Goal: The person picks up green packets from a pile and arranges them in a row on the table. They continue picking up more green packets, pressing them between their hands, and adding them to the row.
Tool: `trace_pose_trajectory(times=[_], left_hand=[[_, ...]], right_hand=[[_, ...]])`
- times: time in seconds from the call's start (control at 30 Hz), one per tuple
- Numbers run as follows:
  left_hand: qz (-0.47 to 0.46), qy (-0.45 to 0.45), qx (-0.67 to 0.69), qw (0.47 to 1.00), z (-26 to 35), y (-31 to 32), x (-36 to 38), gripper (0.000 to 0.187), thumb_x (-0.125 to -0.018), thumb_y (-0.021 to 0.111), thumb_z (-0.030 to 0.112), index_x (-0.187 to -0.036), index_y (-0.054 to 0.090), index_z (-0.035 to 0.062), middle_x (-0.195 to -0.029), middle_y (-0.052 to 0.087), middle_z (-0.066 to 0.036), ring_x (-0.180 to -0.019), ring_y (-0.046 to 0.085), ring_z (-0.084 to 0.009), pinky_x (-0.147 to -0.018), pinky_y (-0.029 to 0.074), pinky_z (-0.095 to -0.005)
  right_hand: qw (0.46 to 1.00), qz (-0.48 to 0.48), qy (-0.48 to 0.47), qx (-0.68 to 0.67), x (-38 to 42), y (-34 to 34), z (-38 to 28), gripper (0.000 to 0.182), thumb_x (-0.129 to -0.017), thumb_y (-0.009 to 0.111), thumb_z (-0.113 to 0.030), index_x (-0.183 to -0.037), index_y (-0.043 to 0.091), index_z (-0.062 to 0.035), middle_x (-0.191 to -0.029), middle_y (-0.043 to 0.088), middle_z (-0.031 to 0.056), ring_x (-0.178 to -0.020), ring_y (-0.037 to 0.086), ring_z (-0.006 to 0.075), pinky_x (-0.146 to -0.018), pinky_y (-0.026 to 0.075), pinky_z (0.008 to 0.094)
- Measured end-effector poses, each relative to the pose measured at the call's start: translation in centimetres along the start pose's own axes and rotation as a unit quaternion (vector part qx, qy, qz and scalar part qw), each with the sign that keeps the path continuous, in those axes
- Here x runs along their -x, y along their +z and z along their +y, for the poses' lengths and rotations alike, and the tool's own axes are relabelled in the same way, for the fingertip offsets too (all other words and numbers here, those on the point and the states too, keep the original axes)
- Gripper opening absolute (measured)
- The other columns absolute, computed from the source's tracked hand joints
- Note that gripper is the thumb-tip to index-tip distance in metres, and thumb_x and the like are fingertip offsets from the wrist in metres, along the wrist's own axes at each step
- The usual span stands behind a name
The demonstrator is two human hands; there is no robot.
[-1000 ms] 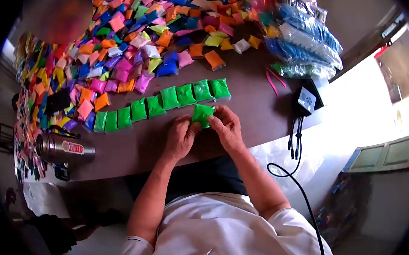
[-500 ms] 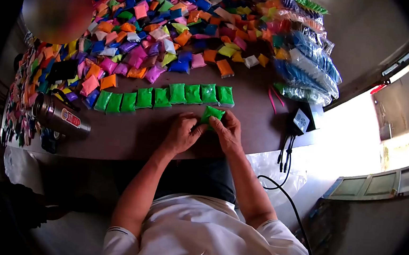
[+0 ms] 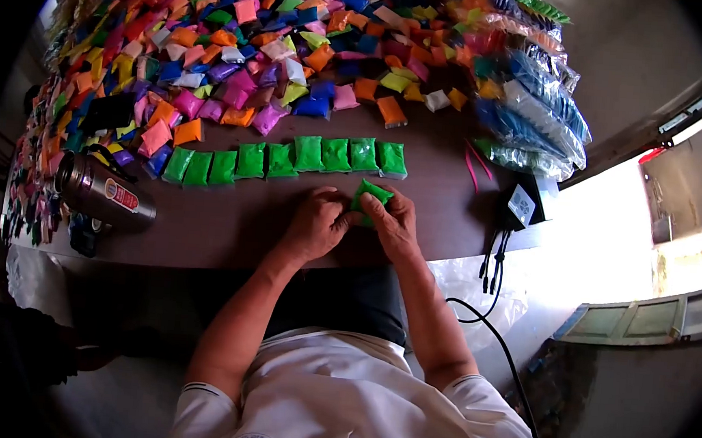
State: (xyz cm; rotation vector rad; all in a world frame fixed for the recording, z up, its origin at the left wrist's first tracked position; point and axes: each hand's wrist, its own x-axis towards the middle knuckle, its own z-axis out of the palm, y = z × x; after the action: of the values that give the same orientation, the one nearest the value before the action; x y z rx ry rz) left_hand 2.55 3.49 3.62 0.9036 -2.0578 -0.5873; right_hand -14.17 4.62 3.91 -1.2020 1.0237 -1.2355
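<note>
A small green packet [image 3: 371, 194] in clear film is pinched between the thumb and fingers of my right hand [image 3: 397, 226], just above the table near its front edge. My left hand [image 3: 316, 223] is closed beside it, its fingers curled in and its thumb at the packet's lower left edge. The left fingertips are partly hidden. Beyond my hands, several similar green packets stretch in a slightly uneven row, from the leftmost packet [image 3: 178, 165] to the rightmost packet [image 3: 392, 159].
A large heap of mixed-colour packets [image 3: 238, 89] covers the table's back and left. Bagged packets [image 3: 534, 110] are stacked at back right. A steel flask [image 3: 104, 194] lies at left. A black box [image 3: 519, 206] with cables sits at the right edge, near pink strips [image 3: 477, 167].
The view has shifted slightly. The green packet has tilted more upright between my hands, and my left thumb has come against its lower edge. The row of packets stays as it was.
</note>
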Motion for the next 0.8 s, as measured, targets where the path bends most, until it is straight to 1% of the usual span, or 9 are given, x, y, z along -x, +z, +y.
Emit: trace_pose_trajectory(times=[0.07,0.13,0.2,0.27,0.4,0.47,0.57,0.73,0.8], left_hand=[[0.014,-0.024,0.026,0.999,-0.1,0.1,0.1,0.016,-0.084,0.062,0.013,-0.081,0.056,-0.0009,-0.081,0.058,-0.018,-0.082,0.056,-0.0391,-0.075,0.045,-0.0449],[0.023,-0.026,0.024,0.999,-0.3,0.1,0.2,0.016,-0.085,0.062,0.014,-0.082,0.056,-0.0007,-0.081,0.058,-0.018,-0.083,0.056,-0.0388,-0.075,0.045,-0.0449],[0.031,-0.027,0.024,0.999,-0.2,0.2,0.2,0.017,-0.086,0.061,0.015,-0.083,0.056,-0.0005,-0.082,0.058,-0.018,-0.084,0.056,-0.0385,-0.075,0.045,-0.0450],[0.043,0.016,0.011,0.999,0.1,0.2,0.0,0.014,-0.084,0.060,0.009,-0.076,0.053,-0.0002,-0.074,0.057,-0.018,-0.078,0.055,-0.0390,-0.071,0.044,-0.0461],[0.052,0.025,0.009,0.998,0.2,0.2,0.0,0.015,-0.085,0.059,0.010,-0.076,0.053,-0.0001,-0.074,0.056,-0.018,-0.078,0.055,-0.0392,-0.070,0.044,-0.0457],[0.044,-0.036,0.021,0.998,0.4,0.1,-0.1,0.016,-0.085,0.059,0.011,-0.075,0.053,-0.0002,-0.075,0.057,-0.017,-0.078,0.056,-0.0390,-0.071,0.044,-0.0458],[0.027,-0.049,-0.003,0.998,0.6,0.0,-0.2,0.015,-0.085,0.060,0.011,-0.077,0.054,-0.0004,-0.077,0.058,-0.017,-0.079,0.056,-0.0387,-0.071,0.045,-0.0455],[0.048,0.004,-0.019,0.999,0.9,0.3,-0.2,0.011,-0.083,0.061,0.009,-0.081,0.057,-0.0007,-0.080,0.060,-0.018,-0.081,0.057,-0.0392,-0.073,0.045,-0.0458],[0.051,0.016,-0.042,0.998,0.6,0.3,-0.1,0.010,-0.083,0.061,0.009,-0.082,0.058,-0.0007,-0.081,0.061,-0.018,-0.081,0.057,-0.0392,-0.074,0.045,-0.0459]], right_hand=[[1.000,0.004,0.004,-0.008,0.1,-0.1,-0.1,0.026,-0.093,0.062,-0.025,-0.102,0.062,-0.0007,-0.086,0.060,-0.0027,-0.079,0.052,0.0051,-0.069,0.043,0.0212],[0.998,0.007,0.029,0.060,0.2,-0.2,-0.1,0.026,-0.095,0.060,-0.026,-0.098,0.062,-0.0010,-0.084,0.059,-0.0029,-0.077,0.051,0.0045,-0.066,0.043,0.0211],[0.998,-0.004,-0.002,0.063,-0.2,-0.1,0.7,0.026,-0.095,0.059,-0.027,-0.098,0.062,-0.0010,-0.083,0.058,-0.0034,-0.076,0.050,0.0043,-0.065,0.042,0.0212],[0.997,-0.013,-0.031,0.068,-0.3,-0.2,1.3,0.026,-0.096,0.057,-0.027,-0.097,0.062,-0.0011,-0.082,0.058,-0.0038,-0.074,0.049,0.0040,-0.064,0.041,0.0213],[0.999,-0.001,-0.018,0.046,0.3,0.2,0.4,0.027,-0.097,0.055,-0.027,-0.095,0.062,-0.0011,-0.079,0.056,-0.0055,-0.073,0.046,0.0035,-0.062,0.040,0.0215],[0.999,0.013,0.001,0.035,0.2,0.3,0.3,0.028,-0.097,0.054,-0.027,-0.094,0.062,-0.0011,-0.078,0.055,-0.0061,-0.072,0.045,0.0033,-0.062,0.039,0.0215],[0.997,0.040,-0.039,0.047,-0.1,0.4,0.7,0.028,-0.097,0.054,-0.028,-0.092,0.062,-0.0010,-0.077,0.054,-0.0062,-0.073,0.045,0.0034,-0.062,0.039,0.0220],[0.990,0.050,-0.012,0.128,0.2,-0.4,0.8,0.029,-0.096,0.054,-0.028,-0.088,0.060,-0.0005,-0.072,0.050,-0.0057,-0.071,0.042,0.0051,-0.060,0.038,0.0245],[0.992,0.056,-0.020,0.109,0.0,-0.4,0.8,0.029,-0.096,0.054,-0.027,-0.087,0.060,-0.0005,-0.072,0.049,-0.0053,-0.070,0.042,0.0055,-0.059,0.038,0.0252]])
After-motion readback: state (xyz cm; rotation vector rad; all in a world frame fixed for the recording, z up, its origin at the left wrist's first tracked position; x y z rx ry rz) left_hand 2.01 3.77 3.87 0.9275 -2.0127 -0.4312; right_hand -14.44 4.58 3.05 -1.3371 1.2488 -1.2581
